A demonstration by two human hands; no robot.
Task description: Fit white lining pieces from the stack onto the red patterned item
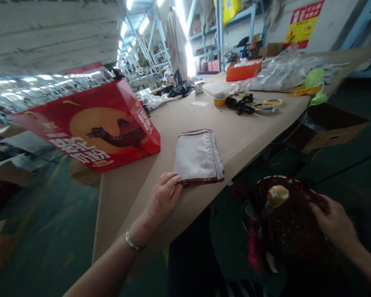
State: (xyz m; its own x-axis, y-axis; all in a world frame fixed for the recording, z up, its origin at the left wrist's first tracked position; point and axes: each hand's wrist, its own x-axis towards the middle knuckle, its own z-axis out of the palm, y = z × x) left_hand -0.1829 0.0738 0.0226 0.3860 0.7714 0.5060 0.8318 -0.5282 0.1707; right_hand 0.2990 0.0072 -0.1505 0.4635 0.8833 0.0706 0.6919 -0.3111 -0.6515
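A small stack of folded pale cloth pieces with dark red edging [198,156] lies near the front edge of the long tan table [132,194]. My left hand [162,199] rests on the table with its fingertips touching the stack's near left corner, fingers curled together. My right hand [336,225] reaches below the table edge and grips a heap of dark red patterned fabric [284,227] that fills a round basket. A pale yellowish lump [277,194] sits on top of that heap.
A red printed carton with a camel picture [92,126] stands on the table's left. Farther along lie a tape roll [219,99], black clips [239,104], scissors [267,108], an orange tray [243,69] and plastic bags [281,72]. An open cardboard box [327,126] sits beside the table.
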